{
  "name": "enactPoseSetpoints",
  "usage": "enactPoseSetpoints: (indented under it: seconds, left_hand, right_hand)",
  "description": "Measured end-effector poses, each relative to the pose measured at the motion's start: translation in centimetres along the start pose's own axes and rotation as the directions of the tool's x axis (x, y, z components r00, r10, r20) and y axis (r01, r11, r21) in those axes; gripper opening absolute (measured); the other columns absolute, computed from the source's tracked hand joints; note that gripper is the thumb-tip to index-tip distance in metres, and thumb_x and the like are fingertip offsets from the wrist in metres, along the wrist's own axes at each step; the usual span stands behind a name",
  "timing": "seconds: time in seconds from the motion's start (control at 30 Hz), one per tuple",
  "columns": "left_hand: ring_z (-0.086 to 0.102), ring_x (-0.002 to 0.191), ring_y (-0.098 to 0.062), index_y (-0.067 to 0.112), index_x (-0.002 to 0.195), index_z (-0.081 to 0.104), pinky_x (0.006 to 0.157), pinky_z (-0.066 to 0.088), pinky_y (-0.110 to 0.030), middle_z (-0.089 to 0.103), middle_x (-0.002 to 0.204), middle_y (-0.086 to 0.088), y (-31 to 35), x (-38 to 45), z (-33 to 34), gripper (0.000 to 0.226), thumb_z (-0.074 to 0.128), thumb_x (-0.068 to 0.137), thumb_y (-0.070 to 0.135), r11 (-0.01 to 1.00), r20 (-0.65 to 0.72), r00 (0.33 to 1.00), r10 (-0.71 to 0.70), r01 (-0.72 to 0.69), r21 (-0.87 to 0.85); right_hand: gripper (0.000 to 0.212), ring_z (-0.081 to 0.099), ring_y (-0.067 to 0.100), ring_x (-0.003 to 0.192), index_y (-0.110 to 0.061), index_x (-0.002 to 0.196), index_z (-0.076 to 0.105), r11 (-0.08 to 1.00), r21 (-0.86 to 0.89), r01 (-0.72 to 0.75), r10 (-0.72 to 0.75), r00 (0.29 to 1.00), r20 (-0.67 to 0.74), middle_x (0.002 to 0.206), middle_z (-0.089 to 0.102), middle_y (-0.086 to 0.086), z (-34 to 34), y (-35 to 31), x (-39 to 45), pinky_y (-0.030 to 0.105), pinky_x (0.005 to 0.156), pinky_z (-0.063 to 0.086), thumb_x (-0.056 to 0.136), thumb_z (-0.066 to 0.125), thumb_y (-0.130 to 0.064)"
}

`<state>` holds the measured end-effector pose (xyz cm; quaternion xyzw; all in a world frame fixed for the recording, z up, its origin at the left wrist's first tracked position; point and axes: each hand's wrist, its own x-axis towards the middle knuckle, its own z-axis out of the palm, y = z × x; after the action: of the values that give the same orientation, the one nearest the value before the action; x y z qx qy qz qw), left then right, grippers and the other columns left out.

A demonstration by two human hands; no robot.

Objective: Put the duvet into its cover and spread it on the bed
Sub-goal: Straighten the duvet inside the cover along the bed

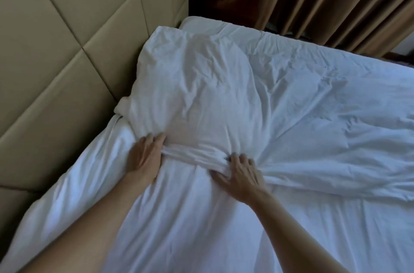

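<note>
Duvet cover (212, 93) fold bunched between left hand (145, 154) and right hand (240, 174).

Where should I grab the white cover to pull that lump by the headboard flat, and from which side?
Best bet: the bunched ridge of the white cover running between the left hand and the right hand. The fabric is gathered thick there, so fingers can curl round it. Come from the near side, then pull away from the headboard.
</note>
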<state>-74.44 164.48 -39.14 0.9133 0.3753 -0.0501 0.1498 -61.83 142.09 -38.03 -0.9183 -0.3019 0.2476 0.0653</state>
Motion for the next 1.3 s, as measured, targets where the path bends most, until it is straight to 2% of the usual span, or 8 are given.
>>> enactPoseSetpoints:
  seconds: [0.17, 0.33, 0.5, 0.73, 0.9, 1.0, 1.17, 1.3]
  left_hand:
    - [0.046, 0.121, -0.028, 0.023, 0.147, 0.040, 0.100, 0.036, -0.040, 0.047, 0.136, -0.005, -1.4, -5.1, -0.8, 0.048, 0.039, 0.099, 0.031, 0.986, -0.028, 0.987, 0.159, -0.157, 0.049]
    - [0.026, 0.146, -0.016, 0.021, 0.149, 0.037, 0.119, 0.016, -0.032, 0.033, 0.156, 0.002, -7.6, -17.5, -0.7, 0.068, 0.010, 0.092, 0.046, 0.999, 0.029, 0.999, 0.034, -0.034, -0.025]
    - [0.060, 0.101, -0.034, 0.008, 0.115, 0.062, 0.084, 0.048, -0.043, 0.059, 0.114, -0.010, -13.1, -27.7, -1.5, 0.040, 0.044, 0.083, 0.023, 0.998, -0.262, 0.965, -0.005, 0.021, 0.056]
    - [0.032, 0.140, -0.031, 0.012, 0.153, 0.017, 0.111, 0.033, -0.050, 0.031, 0.152, -0.012, -23.4, -37.2, 7.1, 0.133, 0.061, 0.050, 0.084, 0.673, 0.091, 0.804, -0.587, 0.547, -0.497]
    - [0.038, 0.139, -0.027, 0.016, 0.155, 0.017, 0.109, 0.035, -0.039, 0.033, 0.155, -0.006, -24.9, -36.5, 9.3, 0.140, 0.086, 0.045, 0.067, 0.286, 0.383, 0.638, -0.668, 0.696, -0.659]
    - [0.044, 0.133, -0.031, 0.012, 0.151, 0.029, 0.108, 0.036, -0.037, 0.042, 0.149, -0.012, -24.6, -36.5, 9.3, 0.145, 0.075, 0.031, 0.079, 0.387, 0.375, 0.681, -0.629, 0.693, -0.608]
    - [0.061, 0.111, -0.037, 0.007, 0.127, 0.054, 0.091, 0.052, -0.044, 0.065, 0.120, -0.015, -19.7, -41.2, 6.1, 0.064, 0.074, 0.080, 0.044, 0.486, 0.224, 0.671, -0.707, 0.691, -0.534]
    - [0.059, 0.117, -0.035, 0.010, 0.142, 0.043, 0.094, 0.049, -0.042, 0.064, 0.125, -0.012, -13.0, -44.3, 4.6, 0.059, 0.066, 0.090, 0.030, 0.597, 0.088, 0.736, -0.671, 0.607, -0.525]
  right_hand:
    - [0.116, 0.004, 0.031, 0.150, -0.030, 0.155, 0.005, 0.964, -0.077, 0.254, -0.248, 0.966, 0.078, 0.162, 0.005, 0.008, -0.3, -6.5, -4.4, 0.063, 0.115, 0.016, 0.067, 0.052, -0.088]
    - [0.119, -0.019, 0.044, 0.147, -0.034, 0.155, -0.005, 0.828, -0.237, 0.509, -0.415, 0.839, 0.351, 0.163, -0.017, 0.013, 4.6, -13.8, -9.7, 0.077, 0.109, 0.006, 0.070, 0.068, -0.073]
    - [0.146, -0.026, 0.059, 0.137, -0.021, 0.149, -0.032, 0.750, -0.434, 0.499, -0.318, 0.847, 0.426, 0.153, -0.033, 0.028, 9.6, -17.4, -12.9, 0.086, 0.098, 0.005, 0.062, 0.073, -0.075]
    - [0.141, -0.046, 0.052, 0.127, -0.050, 0.139, -0.036, 0.635, -0.465, 0.617, -0.292, 0.748, 0.596, 0.138, -0.055, 0.024, 12.5, -17.5, -13.4, 0.085, 0.096, -0.008, 0.052, 0.069, -0.085]
    - [0.135, -0.050, 0.049, 0.125, -0.055, 0.139, -0.033, 0.613, -0.444, 0.654, -0.305, 0.714, 0.630, 0.137, -0.057, 0.020, 14.2, -17.6, -14.7, 0.086, 0.096, -0.006, 0.053, 0.065, -0.088]
    - [0.129, -0.050, 0.045, 0.127, -0.056, 0.139, -0.031, 0.636, -0.425, 0.645, -0.300, 0.713, 0.634, 0.139, -0.056, 0.016, 15.2, -17.7, -16.3, 0.085, 0.097, -0.006, 0.052, 0.056, -0.094]
    - [0.110, -0.044, 0.032, 0.136, -0.050, 0.151, -0.009, 0.835, -0.148, 0.530, -0.191, 0.531, 0.826, 0.149, -0.047, 0.008, 15.3, -20.6, -21.6, 0.070, 0.112, -0.008, 0.063, 0.034, -0.098]
    - [0.095, 0.027, 0.023, 0.145, -0.022, 0.148, 0.039, 0.958, 0.208, 0.198, -0.281, 0.502, 0.818, 0.158, 0.029, -0.001, 15.7, -22.6, -26.9, 0.054, 0.114, 0.032, 0.078, 0.040, -0.086]
